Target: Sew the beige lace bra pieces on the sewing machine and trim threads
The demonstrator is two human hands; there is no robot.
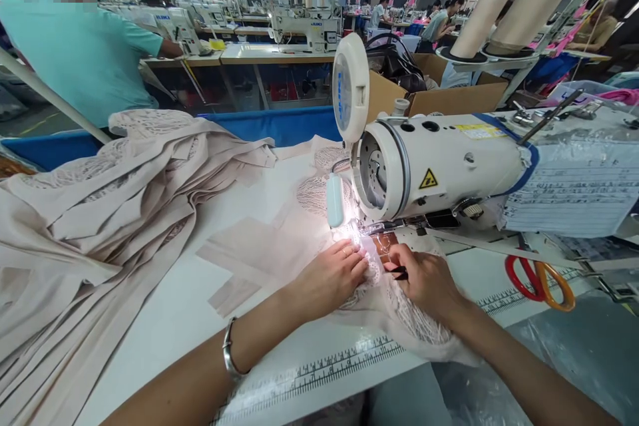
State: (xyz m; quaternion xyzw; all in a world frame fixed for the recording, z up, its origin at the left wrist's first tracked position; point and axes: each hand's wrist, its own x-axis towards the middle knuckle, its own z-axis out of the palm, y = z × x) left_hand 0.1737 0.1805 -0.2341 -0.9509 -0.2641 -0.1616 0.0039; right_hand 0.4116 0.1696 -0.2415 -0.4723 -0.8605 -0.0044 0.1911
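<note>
The fingers of the left hand (pixel 332 276) lie side by side, pressing on a sheer, pale pink fabric panel with lace (pixel 414 316), just in front of the near end of the white, cylindrical sewing machine (pixel 444 160). Whether the left thumb pinches cloth, I cannot tell. The thumb and forefinger of the right hand (pixel 424 283) are closed on a slim black object (pixel 399 273), just below the machine. The panel spreads from beneath the machine's near end toward its left and front.

To work well here, the left fingers should keep the lace flat without stretching it, and both hands should guide evenly, clear of the needle. The slim black object is best pointed away from the sheer cloth, which could snag.

Glare from the pale blue, oblong lamp (pixel 335 201), beside the machine's near end, washes out the sewing point; needle and stitches cannot be made out. The black object's far end is hidden by the hand. Left of the machine, the heaped pale pink fabric pieces (pixel 150 176) run out of view.
</note>
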